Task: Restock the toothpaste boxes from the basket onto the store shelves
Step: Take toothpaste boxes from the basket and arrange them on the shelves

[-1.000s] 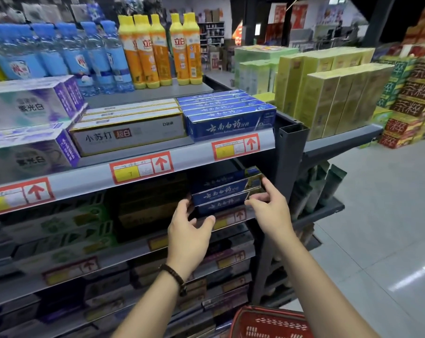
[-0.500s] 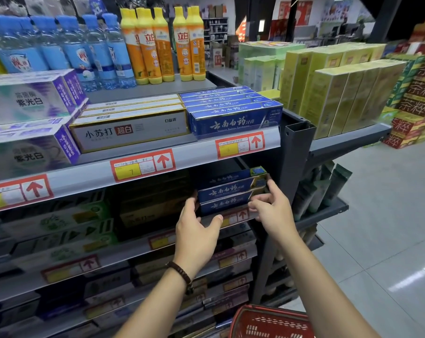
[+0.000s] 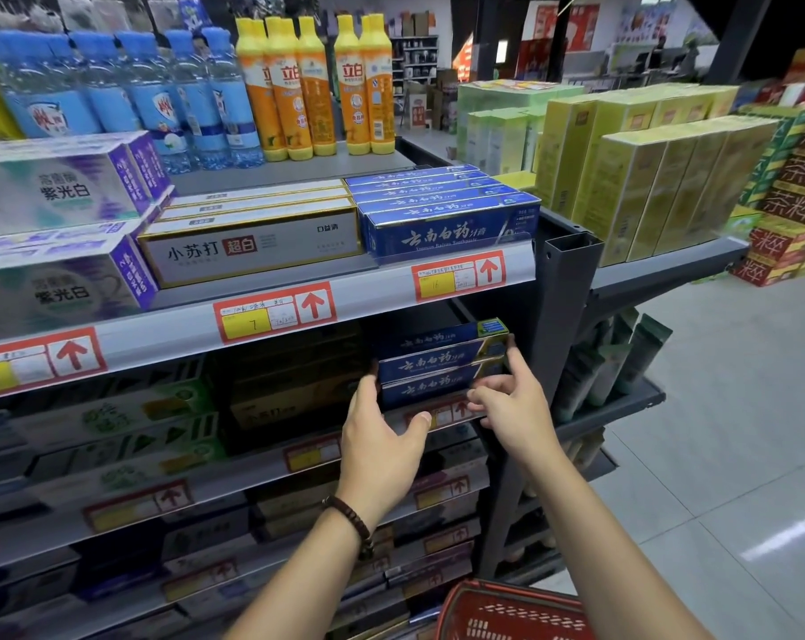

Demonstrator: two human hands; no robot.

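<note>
Head view, seen from beside the aisle: at the upper left of the frame, purple-and-white boxes (image 3: 54, 191) and a white gold-edged box (image 3: 252, 247) sit face-out, labels toward shoppers. Just below centre, the left hand (image 3: 382, 436) is loose and flat, with its fingers against the left end of the blue toothpaste boxes (image 3: 437, 364) and its thumb out in front. It grasps nothing and seems to serve as a stop. Those boxes lie stacked, three showing, at the right end of the second shelf (image 3: 262, 471), under a matching blue row (image 3: 446, 233), so like sits with like. The right hand (image 3: 516, 408) pinches the stack's right end, forefinger straight up along it and the other fingers curled at the lowest box. Both hands look to be squaring the stack flush. The red basket (image 3: 511, 612) waits at the bottom edge, its contents hidden.
</note>
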